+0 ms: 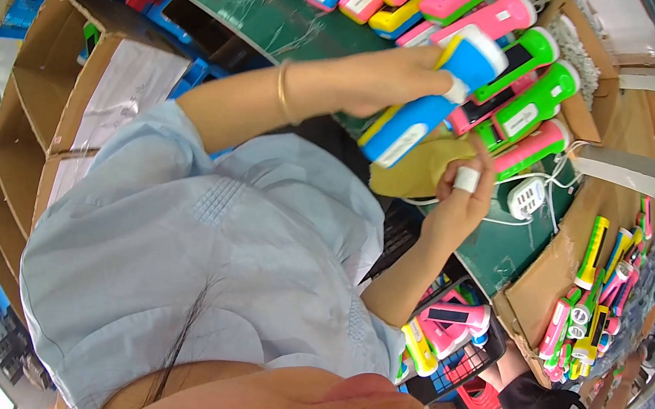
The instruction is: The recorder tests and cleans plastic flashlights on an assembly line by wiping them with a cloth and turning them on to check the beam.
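Nearest to you is your own light blue shirt [187, 268], which fills the lower middle of the view, and both forearms rise from it toward the bench. Your left hand [396, 77] is closed around the blue flashlight [431, 105], gripping it near the white lens end; the flashlight is tilted, with its head up to the right and its tail down to the left. Your right hand [458, 200] is just below and to the right of it, with the fingers raised and a white tape wrap [467, 179] on one finger; it comes close to the flashlight's body, but you cannot tell if it really touches. So the two hands are close together but not joined. Under them lies a yellow cloth [415, 172] on the green bench mat [280, 19], and a white round charger [527, 197] with its cables sits just beside your right hand, so room on that side is tight. Behind the flashlight, a row of green and pink flashlights [525, 108] crowds the bench edge, and more lie along the far side. At the left, cardboard shelves [39, 113] stand well apart from your arm. At the right, a cardboard box of flashlights [589, 300] sits beyond the bench corner, and a wire basket [452, 338] with pink ones is under it.
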`<state>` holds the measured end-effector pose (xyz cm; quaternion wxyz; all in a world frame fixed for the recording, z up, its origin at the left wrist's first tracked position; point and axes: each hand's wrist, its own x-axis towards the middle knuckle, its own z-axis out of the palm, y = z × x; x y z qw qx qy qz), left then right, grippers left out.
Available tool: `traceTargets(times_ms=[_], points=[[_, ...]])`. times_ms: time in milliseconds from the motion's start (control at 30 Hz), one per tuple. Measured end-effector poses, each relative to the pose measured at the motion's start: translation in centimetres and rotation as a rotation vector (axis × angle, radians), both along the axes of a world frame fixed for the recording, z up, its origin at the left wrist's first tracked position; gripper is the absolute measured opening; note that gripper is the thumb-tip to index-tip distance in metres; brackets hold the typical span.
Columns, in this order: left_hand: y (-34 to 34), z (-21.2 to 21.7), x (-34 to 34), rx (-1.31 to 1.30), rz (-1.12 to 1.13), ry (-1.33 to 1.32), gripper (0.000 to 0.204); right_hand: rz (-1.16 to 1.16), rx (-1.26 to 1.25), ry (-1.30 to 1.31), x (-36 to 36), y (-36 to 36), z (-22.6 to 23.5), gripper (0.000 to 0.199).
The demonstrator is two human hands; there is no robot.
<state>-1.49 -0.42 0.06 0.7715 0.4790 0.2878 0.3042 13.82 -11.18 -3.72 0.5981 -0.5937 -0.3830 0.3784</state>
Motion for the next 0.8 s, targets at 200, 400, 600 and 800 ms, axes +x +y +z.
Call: traceTargets(times_ms=[200, 400, 600, 800], points=[[2.6, 5.7, -0.4, 0.954, 0.480, 0.548, 0.073, -0.006, 0.025, 0.086, 1.2, 0.6, 1.4, 0.029], [7.2, 2.5, 0.1, 1.023, 0.557, 0.579, 0.070, 0.004, 0.111, -0.253, 1.1, 2.0, 1.7, 0.021], [7.7, 1.1, 0.1, 0.035, -0.142, -0.110, 0.042, 0.007, 0.172, -0.098, -1.0, 3.1, 3.7, 0.010], [3.7, 0.1, 0.7, -0.029, 0.012, -0.027, 0.033, -0.097, 0.501, -1.183, -3.2, 4.8, 3.9, 0.016]])
